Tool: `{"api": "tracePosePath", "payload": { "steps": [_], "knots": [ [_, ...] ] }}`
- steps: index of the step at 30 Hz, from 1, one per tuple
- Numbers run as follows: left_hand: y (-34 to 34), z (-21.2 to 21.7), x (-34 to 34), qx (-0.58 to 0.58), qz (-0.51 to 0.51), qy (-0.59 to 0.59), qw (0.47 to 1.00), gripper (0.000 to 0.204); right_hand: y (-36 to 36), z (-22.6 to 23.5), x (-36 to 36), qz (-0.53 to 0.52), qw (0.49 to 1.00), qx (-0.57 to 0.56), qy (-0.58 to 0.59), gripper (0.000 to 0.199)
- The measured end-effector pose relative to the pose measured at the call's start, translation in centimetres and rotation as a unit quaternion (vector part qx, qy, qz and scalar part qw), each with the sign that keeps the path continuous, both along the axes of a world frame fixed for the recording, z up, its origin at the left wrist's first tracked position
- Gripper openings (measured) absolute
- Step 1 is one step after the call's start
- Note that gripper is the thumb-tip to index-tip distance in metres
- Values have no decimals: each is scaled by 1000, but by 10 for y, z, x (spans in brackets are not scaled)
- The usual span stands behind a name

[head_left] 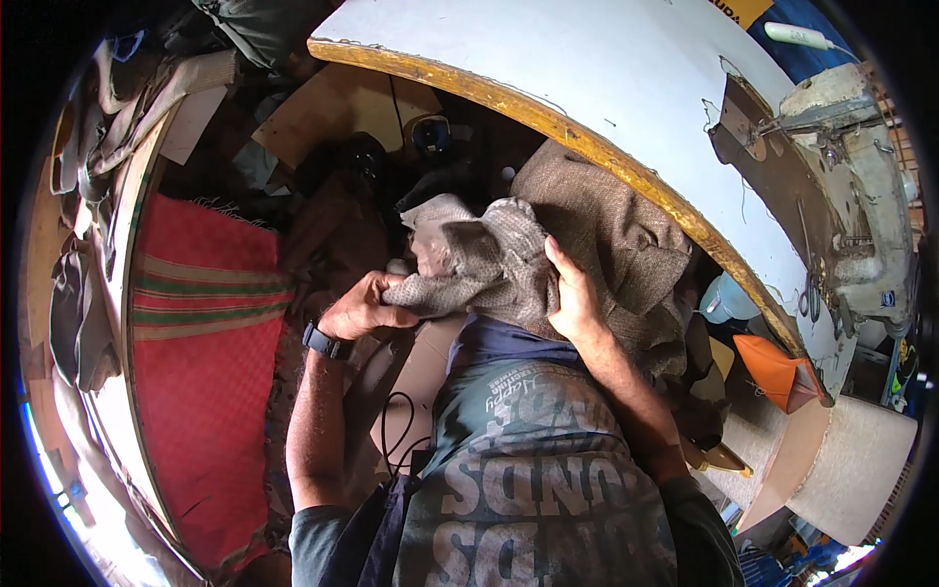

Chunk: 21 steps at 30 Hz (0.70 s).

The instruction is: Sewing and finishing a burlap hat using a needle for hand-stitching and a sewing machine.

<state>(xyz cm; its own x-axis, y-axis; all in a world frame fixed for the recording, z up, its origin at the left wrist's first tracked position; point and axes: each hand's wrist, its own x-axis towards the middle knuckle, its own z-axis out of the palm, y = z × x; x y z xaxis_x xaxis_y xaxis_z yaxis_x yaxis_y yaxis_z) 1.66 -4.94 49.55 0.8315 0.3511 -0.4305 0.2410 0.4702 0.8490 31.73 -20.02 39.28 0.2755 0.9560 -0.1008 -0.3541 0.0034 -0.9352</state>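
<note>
A bunched piece of grey-beige woven fabric (479, 256) is held up in front of my body, above my lap. My left hand (366, 307), with a dark watch on its wrist, pinches the fabric's left edge between thumb and fingers. At the fabric's right side, my right hand (575, 297) grips it; the thumb points up and the other fingers are partly hidden behind the cloth. A larger brown woven cloth (611, 220) drapes down from the table edge just beyond my right hand.
A white table (509, 39) with a worn wooden edge curves across the front right, carrying a sewing machine (851, 196) and scissors (809, 293). Red striped cloth (205, 391) hangs at left beside fabric strips. An orange pouch-like piece (776, 372) and a light blue container (729, 298) sit at right.
</note>
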Motion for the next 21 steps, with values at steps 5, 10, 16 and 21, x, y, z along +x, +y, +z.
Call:
{"api": "tracePosePath", "payload": {
  "steps": [5, 10, 16, 21],
  "knots": [
    [-5, -18, -1, -83, -21, -39, 996, 62, -12, -10, 2, 12, 957, 154, -247, 55],
    [-15, 3, 26, 0, -56, 89, 994, 66, -5, -1, -3, -4, 956, -94, 278, 34],
    [-30, 35, 43, 287, -195, 153, 925, 59, 0, 25, -11, -10, 968, -100, 229, 30],
    [-27, 40, 52, 266, -263, 222, 900, 76, -11, 16, 4, 1, 952, -108, 285, 30]
  ]
}}
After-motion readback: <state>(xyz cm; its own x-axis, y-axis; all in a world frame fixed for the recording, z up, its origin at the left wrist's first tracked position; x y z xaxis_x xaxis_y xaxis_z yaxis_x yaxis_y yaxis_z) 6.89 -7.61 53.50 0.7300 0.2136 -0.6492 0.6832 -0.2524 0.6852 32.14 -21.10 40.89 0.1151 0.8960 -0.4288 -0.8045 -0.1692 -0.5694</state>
